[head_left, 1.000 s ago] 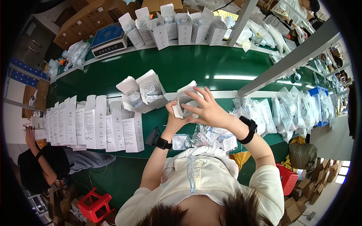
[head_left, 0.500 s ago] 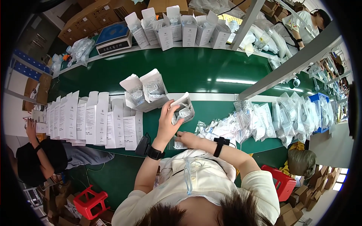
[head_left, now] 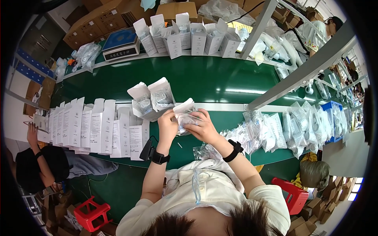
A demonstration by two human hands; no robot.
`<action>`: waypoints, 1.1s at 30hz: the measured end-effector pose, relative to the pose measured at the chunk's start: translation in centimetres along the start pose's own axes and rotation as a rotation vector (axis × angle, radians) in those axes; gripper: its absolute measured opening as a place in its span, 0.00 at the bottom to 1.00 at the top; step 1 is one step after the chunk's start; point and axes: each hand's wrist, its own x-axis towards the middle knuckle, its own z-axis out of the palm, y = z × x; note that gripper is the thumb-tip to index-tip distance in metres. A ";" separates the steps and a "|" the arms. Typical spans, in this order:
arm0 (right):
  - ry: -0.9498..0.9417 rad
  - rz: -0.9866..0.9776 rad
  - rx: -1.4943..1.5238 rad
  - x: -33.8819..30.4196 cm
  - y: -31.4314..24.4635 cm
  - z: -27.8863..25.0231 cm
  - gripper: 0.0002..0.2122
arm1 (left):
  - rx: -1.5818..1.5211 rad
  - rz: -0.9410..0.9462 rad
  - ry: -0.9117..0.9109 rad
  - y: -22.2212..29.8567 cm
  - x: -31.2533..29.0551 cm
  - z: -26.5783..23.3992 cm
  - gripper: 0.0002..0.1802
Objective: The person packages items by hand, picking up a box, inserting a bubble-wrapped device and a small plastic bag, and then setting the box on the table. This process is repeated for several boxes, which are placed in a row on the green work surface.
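In front of me is an open white carton (head_left: 184, 106), its flap standing up at the far side. My left hand (head_left: 167, 125) has its fingers closed on the carton's left edge. At the opening, my right hand (head_left: 202, 126) pinches a clear plastic bag (head_left: 185, 119); its contents cannot be made out. Just beyond my left hand stand two open white cartons (head_left: 151, 112) with clear-bagged items inside. To the right of my hands lies a pile of small clear bags (head_left: 240, 133) with white and blue contents. A small white strip (head_left: 179, 145) rests on the green table.
Upright white cartons (head_left: 94, 129) fill the table's left side. Bubble-wrapped parts (head_left: 301, 126) and a blue bin (head_left: 334, 118) are at right. A grey metal post (head_left: 291, 84) slants across. Filled open cartons (head_left: 197, 39) and a scale (head_left: 120, 44) line the back shelf.
My right hand has come up from the table's near edge to the carton's opening and now grips the clear bag there. My left hand has slid lower and left along the carton.
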 end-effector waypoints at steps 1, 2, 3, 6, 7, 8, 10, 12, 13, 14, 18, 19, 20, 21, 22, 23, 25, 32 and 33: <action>-0.119 -0.037 -0.080 -0.1 0.2 0.0 0.19 | -0.042 -0.046 0.000 -0.5 0.0 -0.1 0.08; -0.118 -0.046 -0.078 -0.2 0.5 0.0 0.19 | -0.085 -0.092 0.000 -0.9 0.1 -0.3 0.08; -0.087 -0.011 -0.068 0.0 0.3 -0.5 0.18 | -0.085 -0.091 0.006 -0.7 0.1 -0.3 0.08; -0.028 0.053 -0.044 0.3 0.1 -0.7 0.17 | -0.061 -0.042 -0.009 0.5 0.0 0.3 0.09; 0.083 0.089 0.094 -0.4 0.5 0.3 0.15 | -0.060 -0.041 -0.002 0.5 -0.1 0.5 0.09; 0.194 0.125 0.234 -0.2 0.3 1.0 0.14 | -0.034 -0.016 0.013 0.5 -0.2 0.6 0.08; 0.303 0.156 0.381 0.0 0.4 1.4 0.13 | 0.021 0.034 0.041 0.5 -0.4 0.7 0.07; -0.008 -0.007 0.031 -0.1 0.8 0.6 0.11 | 0.016 0.020 0.047 0.6 -0.3 0.6 0.06; -0.162 -0.089 -0.144 0.3 0.8 0.2 0.10 | 0.008 0.005 0.048 0.6 -0.2 0.5 0.06; -0.161 -0.096 -0.138 0.4 0.6 0.0 0.10 | -0.001 -0.011 0.049 0.6 -0.1 0.5 0.06; -0.419 -0.023 -0.193 0.5 -0.3 -0.4 0.11 | -0.129 -0.103 -0.028 0.4 -0.1 0.3 0.06; -0.401 -0.038 -0.198 0.6 -0.4 -0.4 0.12 | -0.128 -0.104 -0.022 0.6 -0.2 0.4 0.06; -0.384 -0.052 -0.203 0.6 -0.5 -0.5 0.12 | -0.101 -0.086 -0.004 0.7 -0.2 0.6 0.05; -0.368 -0.067 -0.207 0.6 -0.5 -0.5 0.12 | -0.073 -0.070 0.014 0.9 -0.3 0.7 0.05; -0.370 -0.072 -0.203 0.5 -0.5 -0.4 0.12 | -0.046 -0.053 0.032 1.0 -0.4 0.8 0.05; -0.324 -0.051 -0.218 0.3 -0.5 -0.4 0.13 | -0.044 -0.055 0.038 1.0 -0.4 0.8 0.05; -0.233 -0.009 -0.246 0.0 -0.4 -0.3 0.14 | -0.038 -0.034 0.071 1.0 -0.7 0.9 0.05; -0.167 0.010 -0.099 -1.7 0.7 -0.2 0.25 | -0.098 0.018 0.127 1.5 -1.4 -0.2 0.06; -0.047 0.056 -0.059 -2.1 1.0 -0.3 0.30 | -0.135 0.072 0.208 1.6 -1.8 -0.5 0.06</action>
